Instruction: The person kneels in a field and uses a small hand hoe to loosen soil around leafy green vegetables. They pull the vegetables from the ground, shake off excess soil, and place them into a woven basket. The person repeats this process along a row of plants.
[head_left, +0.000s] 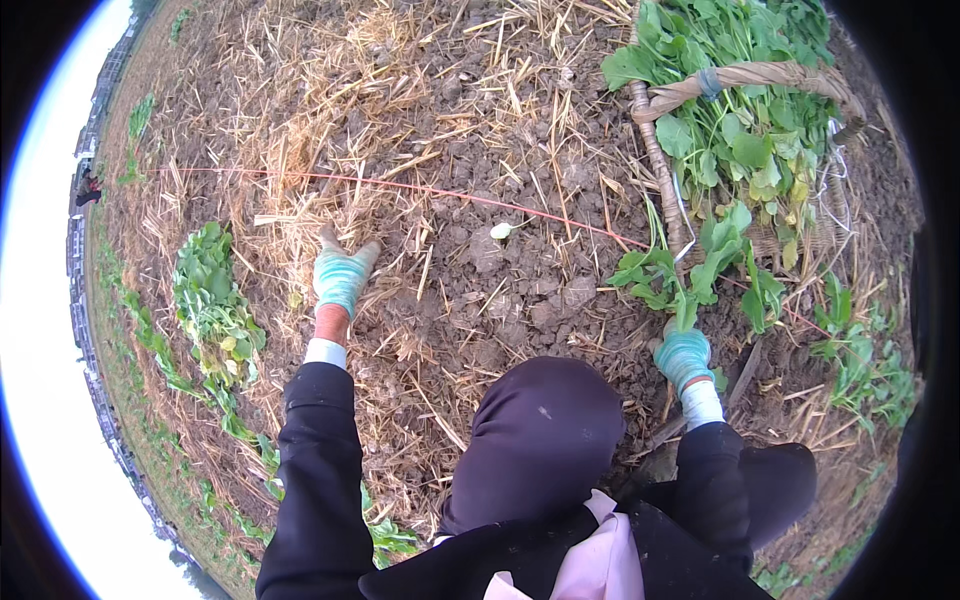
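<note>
My left hand (344, 271), in a pale turquoise work glove, reaches down to the loose straw (296, 169) lying over the soil. Its thumb and fingers are spread, and I see nothing held between them. Near the basket, my right hand (682, 358) wears a matching glove and is closed around the lower stems of a few leafy green seedlings (701, 274). Their leaves fan out beyond my fingers, while the roots are hidden. A thin red string (450, 193) runs across the ground beyond both hands.
A woven basket with a wrapped handle (780, 73) holds many leafy seedlings (750, 142) at the upper right. A small whitish object (501, 231) rests on the cloddy soil (480, 270). Bundled green plants (214, 300) lie at left. My bent knee (544, 435) is below.
</note>
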